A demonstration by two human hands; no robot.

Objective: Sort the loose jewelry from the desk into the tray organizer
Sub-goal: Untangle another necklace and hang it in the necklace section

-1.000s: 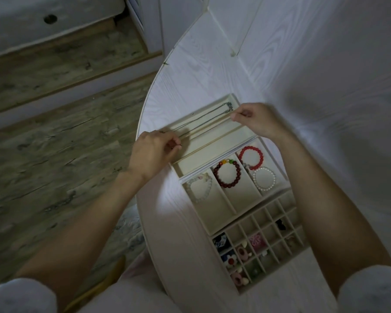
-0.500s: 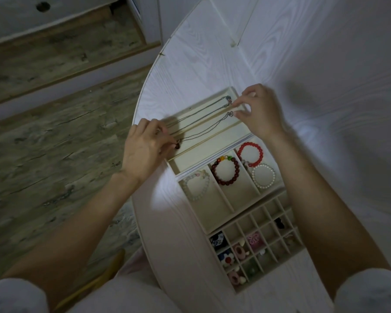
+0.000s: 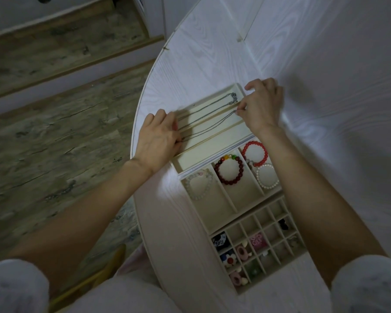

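Note:
A cream tray organizer [image 3: 221, 201] lies on the white desk [image 3: 212, 55]. Its far section has long slots. A thin silver chain necklace [image 3: 212, 126] stretches along the second slot. My left hand [image 3: 158, 138] pinches its near-left end at the tray's left edge, and my right hand [image 3: 261, 107] pinches its far-right end. Another chain [image 3: 215, 103] lies in the farthest slot. The middle section holds a pale bead bracelet [image 3: 199, 184], a dark red bracelet [image 3: 229, 170], a red bracelet [image 3: 255, 153] and a pearl bracelet [image 3: 266, 177].
The nearest grid section [image 3: 257, 245] holds several small ornaments and earrings. The desk's curved edge runs down the left, with wooden floor [image 3: 54, 132] beyond. A white wall panel rises to the right of the tray. My forearms cross over the desk's near part.
Both hands have moved the second chain over its slot, drawn out straight. My right hand has shifted right and further from me; my left hand has slid along the tray's left edge.

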